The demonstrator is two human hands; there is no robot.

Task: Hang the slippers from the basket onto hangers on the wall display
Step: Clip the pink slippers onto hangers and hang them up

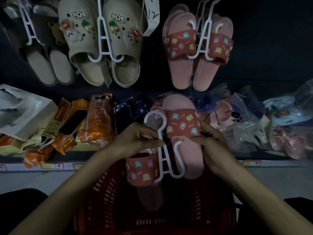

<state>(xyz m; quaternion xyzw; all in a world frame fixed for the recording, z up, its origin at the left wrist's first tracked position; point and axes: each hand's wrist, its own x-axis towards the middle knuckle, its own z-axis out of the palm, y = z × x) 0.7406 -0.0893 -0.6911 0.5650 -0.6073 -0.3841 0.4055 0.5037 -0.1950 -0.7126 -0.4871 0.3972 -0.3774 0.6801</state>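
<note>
White hanger (161, 132): we are pinching it with left hand (135, 138) fingers, curling right hand (211, 138) fingers round the loose slipper (183, 126); tilting may shed the hooked slipper (142, 168).

Two pink slippers with red straps printed with small cartoon figures are held over the red basket (105, 192), together with a white hanger (166, 160). The lower slipper (144, 168) hangs by its strap on the hanger's left prong, its sole pointing down into the basket. The upper slipper (182, 133) stands higher and to the right, with the hanger's right prong lying against its sole just below the strap. The left hand (135, 138) pinches the hanger's stem under its round hook and the right hand (210, 138) grips the upper slipper's strap edge. A matching pair (179, 41) hangs on the wall display (262, 48).
</note>
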